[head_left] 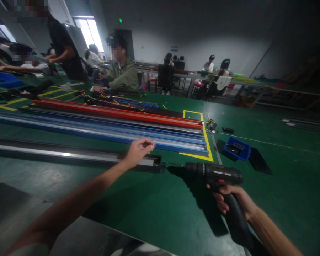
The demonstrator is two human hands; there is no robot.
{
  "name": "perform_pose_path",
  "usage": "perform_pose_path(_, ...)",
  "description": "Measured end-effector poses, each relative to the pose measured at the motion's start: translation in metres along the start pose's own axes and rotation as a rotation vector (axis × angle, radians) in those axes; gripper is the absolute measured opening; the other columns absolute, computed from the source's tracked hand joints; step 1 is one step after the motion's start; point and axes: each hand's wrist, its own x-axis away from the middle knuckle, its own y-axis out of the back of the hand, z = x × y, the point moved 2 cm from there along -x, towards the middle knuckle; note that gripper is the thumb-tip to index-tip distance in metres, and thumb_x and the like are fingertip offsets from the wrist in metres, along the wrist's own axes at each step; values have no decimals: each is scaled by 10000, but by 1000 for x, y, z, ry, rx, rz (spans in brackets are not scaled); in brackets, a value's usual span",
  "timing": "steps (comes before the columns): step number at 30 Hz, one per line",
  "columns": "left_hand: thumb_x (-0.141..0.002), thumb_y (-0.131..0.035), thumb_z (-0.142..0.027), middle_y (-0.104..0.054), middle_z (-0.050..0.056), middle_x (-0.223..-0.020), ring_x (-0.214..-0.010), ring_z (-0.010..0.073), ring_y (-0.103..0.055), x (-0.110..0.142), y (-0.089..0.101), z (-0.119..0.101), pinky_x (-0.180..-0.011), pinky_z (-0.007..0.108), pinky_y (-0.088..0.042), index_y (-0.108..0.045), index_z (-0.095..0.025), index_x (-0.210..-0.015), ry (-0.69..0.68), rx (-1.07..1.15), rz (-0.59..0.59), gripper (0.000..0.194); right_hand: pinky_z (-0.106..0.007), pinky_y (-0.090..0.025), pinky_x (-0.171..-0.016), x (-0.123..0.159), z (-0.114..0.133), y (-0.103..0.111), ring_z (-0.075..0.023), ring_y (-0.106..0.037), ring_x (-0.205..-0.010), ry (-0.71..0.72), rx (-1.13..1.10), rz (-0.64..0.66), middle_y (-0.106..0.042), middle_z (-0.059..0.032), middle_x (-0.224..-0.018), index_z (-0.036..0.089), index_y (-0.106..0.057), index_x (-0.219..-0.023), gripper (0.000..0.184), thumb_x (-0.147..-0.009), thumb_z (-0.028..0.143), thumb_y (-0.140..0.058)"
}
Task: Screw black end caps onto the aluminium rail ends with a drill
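Note:
My right hand (pixel 236 199) is wrapped round the grip of a black cordless drill (pixel 216 174). Its long thin bit points left, close to the end of a black metal channel (pixel 90 158) lying along the table. Above that channel's right end, my left hand (pixel 140 151) is closed in a pinch, thumb against fingertips. A tiny dark speck shows at the fingertips, too small to name. Just beyond lie several blue channels (pixel 160 140) and a red channel (pixel 122 113), side by side.
A blue bin (pixel 236 147) with dark contents stands at the right, beside a flat black piece (pixel 260 160). Yellow tape (pixel 209 153) marks the green table (pixel 282 199). Wired parts (pixel 138 103) lie behind the red channel. A person in a green jacket (pixel 125 74) sits across the table.

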Motion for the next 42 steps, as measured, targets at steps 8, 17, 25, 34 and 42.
perform_pose_path(8,-775,-835,-227,-741,34,-987,-969,155,-703,17,-31,5,-844,277,-555,-736,-162,-951,416,861,-151,213,-280,-520,-510,-25,4,-40,-109,-539,-434,185,-89,305,-563,13,-628,76,-733,-1146,448,-735,235,-659)
perform_pose_path(17,-906,-695,-154,-769,25,-1086,-1146,175,-703,36,-42,-14,-1051,348,-544,-728,-188,-979,424,984,-130,87,-258,-474,-479,-60,-25,-62,-93,-433,-411,135,-103,298,-491,37,-605,83,-709,-1060,377,-736,254,-620)
perform_pose_path(25,-919,-659,-102,-786,40,-1020,-1001,163,-753,35,-41,-6,-930,304,-611,-725,-157,-958,481,999,-211,94,-250,-475,-465,-68,-34,-59,-90,-396,-400,89,-168,308,-491,39,-585,87,-714,-1064,386,-732,248,-602)
perform_pose_path(34,-928,-683,-172,-786,51,-1027,-991,161,-759,41,-42,-3,-930,292,-621,-731,-143,-973,497,981,-198,72,-243,-462,-460,-70,-46,-54,-88,-383,-392,80,-179,299,-463,53,-573,102,-707,-1057,385,-725,268,-604)
perform_pose_path(42,-944,-653,-180,-788,29,-1029,-1029,157,-751,47,-45,-1,-1012,319,-591,-733,-169,-960,502,986,-204,82,-245,-458,-456,-68,-54,-55,-85,-380,-389,77,-184,323,-457,60,-574,106,-690,-1064,388,-728,281,-607)
